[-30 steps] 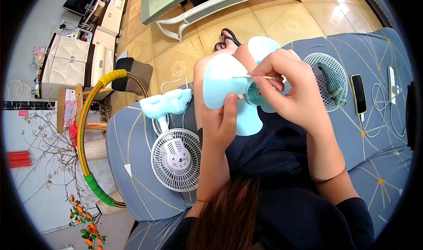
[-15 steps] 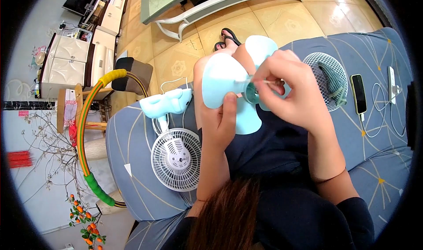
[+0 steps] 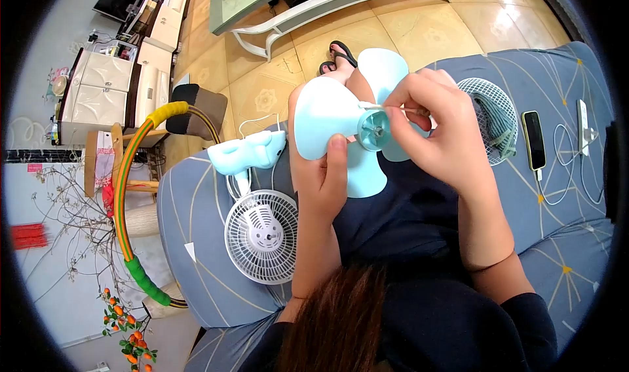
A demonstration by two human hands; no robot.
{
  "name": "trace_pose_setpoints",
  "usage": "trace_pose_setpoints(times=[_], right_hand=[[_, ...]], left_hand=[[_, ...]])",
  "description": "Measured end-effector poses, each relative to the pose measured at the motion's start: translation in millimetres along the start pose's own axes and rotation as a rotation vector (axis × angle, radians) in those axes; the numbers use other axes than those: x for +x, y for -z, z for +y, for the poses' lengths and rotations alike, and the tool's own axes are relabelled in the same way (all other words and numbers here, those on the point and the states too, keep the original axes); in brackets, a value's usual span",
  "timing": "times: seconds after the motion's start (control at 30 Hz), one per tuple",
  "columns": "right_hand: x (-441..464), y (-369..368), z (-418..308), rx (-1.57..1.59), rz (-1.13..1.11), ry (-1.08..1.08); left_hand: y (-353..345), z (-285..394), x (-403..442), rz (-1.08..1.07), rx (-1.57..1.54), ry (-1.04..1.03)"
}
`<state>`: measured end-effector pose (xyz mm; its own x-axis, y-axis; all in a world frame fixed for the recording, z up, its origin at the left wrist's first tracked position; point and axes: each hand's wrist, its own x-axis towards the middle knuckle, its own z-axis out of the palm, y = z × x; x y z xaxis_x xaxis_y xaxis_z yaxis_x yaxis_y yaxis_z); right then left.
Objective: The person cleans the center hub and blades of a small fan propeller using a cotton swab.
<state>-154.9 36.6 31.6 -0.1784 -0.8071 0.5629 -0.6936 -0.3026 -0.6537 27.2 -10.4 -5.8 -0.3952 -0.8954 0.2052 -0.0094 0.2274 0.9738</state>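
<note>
A light blue fan blade (image 3: pixel 322 117) with several broad petals is held above my lap, its open ribbed hub facing me. My left hand (image 3: pixel 325 185) grips one petal from below, thumb on the near face. In my right hand (image 3: pixel 436 119) a thin cotton swab (image 3: pixel 371 106) is pinched between thumb and fingers. Its white end lies at the upper rim of the hub; whether it touches cannot be made out. To the left, the fan's white rear grille (image 3: pixel 262 237) lies face up, joined to a light blue animal-shaped base (image 3: pixel 247 153).
On the sofa (image 3: pixel 544 231) at right sit a round white front grille (image 3: pixel 473 87) holding a striped cloth (image 3: pixel 495 126), a charging phone (image 3: pixel 534 140) and a power strip (image 3: pixel 582 126). A hula hoop (image 3: pixel 120 201) stands at left. A glass-topped table (image 3: pixel 246 1) is ahead.
The fan blade has shifted slightly left and turned, so its hub shows more fully. My right hand has moved the swab's tip from the hub's middle area up to its upper edge.
</note>
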Motion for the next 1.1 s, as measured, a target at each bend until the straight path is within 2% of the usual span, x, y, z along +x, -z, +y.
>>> trace_pose_setpoints(times=[0.13,0.23,0.33,0.43,0.47,0.57,0.7,0.83,1.1], right_hand=[[-0.7,3.2,-6.0,0.163,-0.182,0.035],[-0.3,-1.2,-3.4,0.029,-0.02,0.025],[-0.9,-1.0,-1.8,0.051,-0.014,0.035],[-1.5,2.4,-5.9,0.223,-0.216,0.001],[-0.9,2.4,-3.0,0.185,-0.201,0.036],[-0.6,3.6,-2.7,0.098,-0.046,-0.099],[0.1,8.6,-4.0,0.185,0.012,-0.229],[0.3,8.5,-5.1,0.121,-0.007,-0.114],[-2.7,4.5,-5.8,-0.031,-0.1,0.031]], left_hand=[[-2.0,-0.4,1.9,-0.012,-0.06,-0.004],[-0.8,-2.2,1.5,-0.013,-0.065,0.005],[-1.8,-4.0,0.6,0.019,-0.045,-0.001],[-1.3,-4.7,-1.1,0.051,0.065,-0.002],[1.4,-8.8,-1.6,0.051,0.107,-0.003],[-5.0,-11.5,1.3,0.119,0.002,-0.048],[-5.2,1.4,1.4,0.057,-0.123,0.07],[-8.7,1.7,4.8,0.038,-0.229,0.074],[-7.4,0.9,3.0,0.058,-0.18,0.116]])
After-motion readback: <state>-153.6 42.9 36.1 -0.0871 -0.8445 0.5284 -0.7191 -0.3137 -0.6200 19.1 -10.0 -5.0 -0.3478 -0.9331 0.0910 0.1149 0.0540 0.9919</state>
